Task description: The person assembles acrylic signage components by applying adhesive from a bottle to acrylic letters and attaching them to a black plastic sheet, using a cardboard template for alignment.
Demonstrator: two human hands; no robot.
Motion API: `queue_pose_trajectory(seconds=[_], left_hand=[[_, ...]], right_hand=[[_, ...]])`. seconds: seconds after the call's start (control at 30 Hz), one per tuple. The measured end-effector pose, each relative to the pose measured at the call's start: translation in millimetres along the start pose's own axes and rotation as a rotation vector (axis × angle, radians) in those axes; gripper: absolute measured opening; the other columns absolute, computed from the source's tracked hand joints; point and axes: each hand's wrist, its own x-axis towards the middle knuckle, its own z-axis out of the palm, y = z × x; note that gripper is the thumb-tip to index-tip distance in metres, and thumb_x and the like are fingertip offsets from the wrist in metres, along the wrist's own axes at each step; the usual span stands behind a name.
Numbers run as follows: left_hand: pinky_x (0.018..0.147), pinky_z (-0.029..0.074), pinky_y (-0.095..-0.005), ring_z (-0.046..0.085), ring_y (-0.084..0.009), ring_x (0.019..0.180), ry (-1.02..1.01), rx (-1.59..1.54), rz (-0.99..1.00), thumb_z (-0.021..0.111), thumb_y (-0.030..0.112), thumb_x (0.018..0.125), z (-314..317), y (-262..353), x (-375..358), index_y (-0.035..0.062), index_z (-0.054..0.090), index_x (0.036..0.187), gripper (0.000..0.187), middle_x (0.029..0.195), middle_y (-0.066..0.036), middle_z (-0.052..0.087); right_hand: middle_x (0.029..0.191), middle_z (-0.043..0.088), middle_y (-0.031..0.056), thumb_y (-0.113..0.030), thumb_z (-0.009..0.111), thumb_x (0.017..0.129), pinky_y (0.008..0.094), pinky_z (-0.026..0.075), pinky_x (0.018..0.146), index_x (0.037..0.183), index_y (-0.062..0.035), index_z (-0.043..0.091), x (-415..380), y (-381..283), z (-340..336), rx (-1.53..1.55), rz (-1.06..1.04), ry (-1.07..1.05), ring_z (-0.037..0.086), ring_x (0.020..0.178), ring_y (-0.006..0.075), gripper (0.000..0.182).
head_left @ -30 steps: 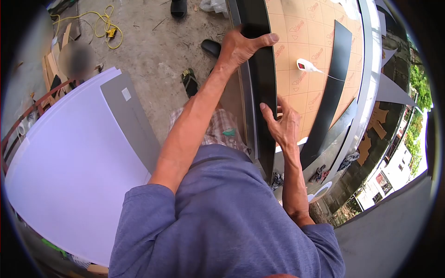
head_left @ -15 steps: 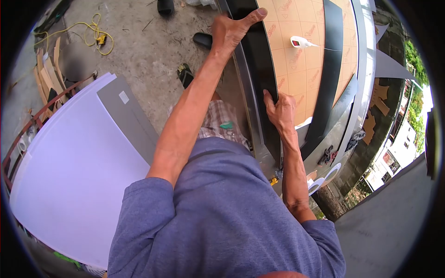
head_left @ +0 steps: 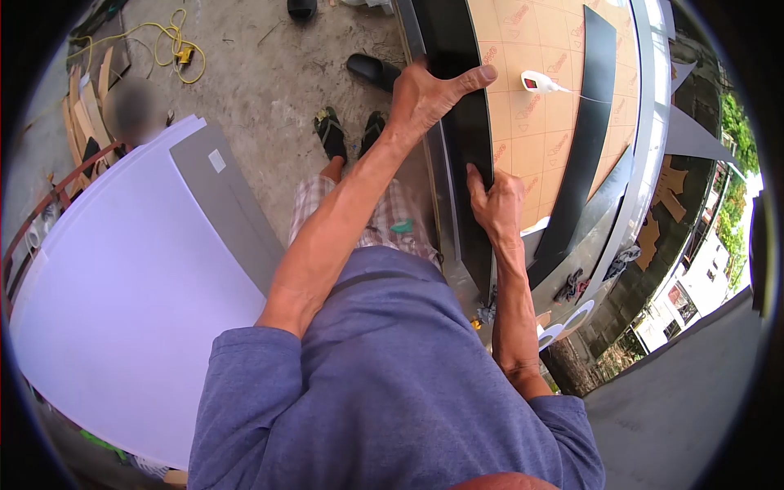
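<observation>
A long glossy black strip (head_left: 467,135) stands along the near side of a work table. Higher up it, my left hand (head_left: 425,96) is closed on the strip, its thumb lying over the edge and its fingers partly hidden. My right hand (head_left: 500,206) grips the same strip lower down, thumb on the near face. Beside the strip lies a board covered in printed tan paper (head_left: 523,135). On that paper rests a small white bottle with a thin nozzle (head_left: 535,82), its tip pointing towards a second, flat black strip (head_left: 599,90).
Another dark strip (head_left: 600,208) lies by the table's far rim (head_left: 651,122). A large white panel with a grey band (head_left: 131,269) leans at my left. Behind it are wood offcuts (head_left: 86,114), a yellow cord (head_left: 175,49) and a blurred shape. Loose slippers (head_left: 371,71) lie on the floor.
The view has shifted a little, so the table and both hands sit slightly further right and lower. Both hands keep their hold on the black strip. More of my feet shows.
</observation>
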Motion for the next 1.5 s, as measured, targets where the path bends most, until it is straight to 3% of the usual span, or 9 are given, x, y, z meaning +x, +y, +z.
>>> queue_pose_trajectory(seconds=[0.23,0.53,1.13,1.4,1.5], left_hand=[[0.093,0.054,-0.0358,0.07,-0.0264,0.105,0.007,-0.009,0.004,0.083,0.071,0.064,3,-5,-2,-0.0044,0.065,0.119,0.095,0.108,-0.017,0.073],[0.095,0.053,-0.0361,0.069,-0.0296,0.107,0.011,0.083,0.014,0.085,0.07,0.062,0,-2,-4,-0.0106,0.059,0.123,0.104,0.112,-0.022,0.071],[0.093,0.054,-0.0343,0.069,-0.0258,0.105,0.001,-0.032,0.0,0.088,0.064,0.064,0,-5,-1,-0.0134,0.059,0.12,0.1,0.109,-0.022,0.071],[0.09,0.054,-0.0318,0.069,-0.0219,0.099,0.007,-0.034,-0.005,0.086,0.056,0.069,-1,7,-4,-0.0087,0.065,0.117,0.083,0.105,-0.017,0.073],[0.091,0.054,-0.0312,0.07,-0.0202,0.099,0.005,-0.017,-0.006,0.087,0.053,0.069,-1,4,-3,-0.0077,0.067,0.115,0.079,0.104,-0.014,0.074]], right_hand=[[0.057,0.057,0.0226,-0.015,0.07,0.087,0.0461,0.045,0.052,0.077,0.0012,0.067,3,-5,-4,0.014,-0.013,-0.027,0.06,0.053,0.0411,0.019],[0.067,0.061,0.0221,-0.011,0.067,0.088,0.0456,0.045,0.055,0.079,0.0011,0.066,4,-11,-8,0.03,0.011,-0.095,0.062,0.059,0.0412,0.016],[0.068,0.062,0.0226,-0.012,0.064,0.09,0.0472,0.046,0.057,0.081,0.001,0.065,7,-12,-11,0.051,0.044,-0.164,0.063,0.061,0.0416,0.016],[0.065,0.061,0.0235,-0.014,0.066,0.09,0.0465,0.047,0.057,0.085,0.0016,0.067,6,-14,-9,0.055,0.055,-0.141,0.063,0.06,0.0414,0.017],[0.062,0.06,0.0234,-0.015,0.067,0.089,0.0457,0.047,0.058,0.089,0.0019,0.068,8,-27,-25,0.092,0.22,-0.293,0.062,0.058,0.0413,0.016]])
